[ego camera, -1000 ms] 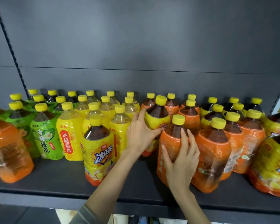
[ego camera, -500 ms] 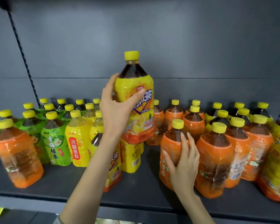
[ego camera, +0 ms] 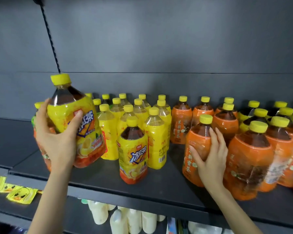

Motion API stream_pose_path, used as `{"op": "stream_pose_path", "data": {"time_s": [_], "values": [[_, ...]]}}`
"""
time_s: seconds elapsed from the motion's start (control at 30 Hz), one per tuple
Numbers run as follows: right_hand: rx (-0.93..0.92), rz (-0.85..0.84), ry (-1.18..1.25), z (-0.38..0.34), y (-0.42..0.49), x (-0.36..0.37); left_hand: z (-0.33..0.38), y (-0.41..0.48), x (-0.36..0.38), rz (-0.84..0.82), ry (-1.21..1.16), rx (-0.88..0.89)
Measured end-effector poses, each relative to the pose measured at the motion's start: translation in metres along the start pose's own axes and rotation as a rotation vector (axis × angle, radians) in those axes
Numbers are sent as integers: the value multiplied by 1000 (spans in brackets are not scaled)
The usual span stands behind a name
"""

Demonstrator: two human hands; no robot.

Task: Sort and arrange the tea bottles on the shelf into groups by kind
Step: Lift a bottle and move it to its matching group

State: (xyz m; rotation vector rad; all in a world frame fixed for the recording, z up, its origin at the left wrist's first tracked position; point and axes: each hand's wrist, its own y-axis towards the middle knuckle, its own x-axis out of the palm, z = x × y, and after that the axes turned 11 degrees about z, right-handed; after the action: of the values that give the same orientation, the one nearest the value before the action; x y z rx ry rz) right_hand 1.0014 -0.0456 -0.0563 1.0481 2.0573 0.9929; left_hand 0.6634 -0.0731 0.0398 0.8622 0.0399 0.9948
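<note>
- Head view, step in hand: one yellow-label tea bottle (ego camera: 74,125) is being relocated. It is held clear of the shelf (ego camera: 108,179) near the left front edge, with its top tilted left.
- Left grip (ego camera: 57,142): fingers and thumb wrapped round the bottle body, forearm reaching up from below.
- Right grip (ego camera: 210,156): fingers straight, laid flat against an orange-label bottle (ego camera: 193,159) at the front edge.
- Next move, as judged: stand the held bottle upright beside the matching bottle (ego camera: 134,152).

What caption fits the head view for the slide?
Left hand grips a tilted yellow iced-tea bottle over the shelf; right hand rests on an orange-label bottle.
</note>
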Motion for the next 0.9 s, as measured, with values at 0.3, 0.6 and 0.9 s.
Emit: {"op": "stream_pose_path", "data": {"time_s": [0.3,0.6,0.9], "values": [[93,-219,-104,0,13,-7,-70,-65,-8,-138,293,-125],[243,-487,141,9,57,23,-83,-80,12,-278,389,-83],[121,-194,260,12,6,22,-42,-140,38,-317,182,299]]}}
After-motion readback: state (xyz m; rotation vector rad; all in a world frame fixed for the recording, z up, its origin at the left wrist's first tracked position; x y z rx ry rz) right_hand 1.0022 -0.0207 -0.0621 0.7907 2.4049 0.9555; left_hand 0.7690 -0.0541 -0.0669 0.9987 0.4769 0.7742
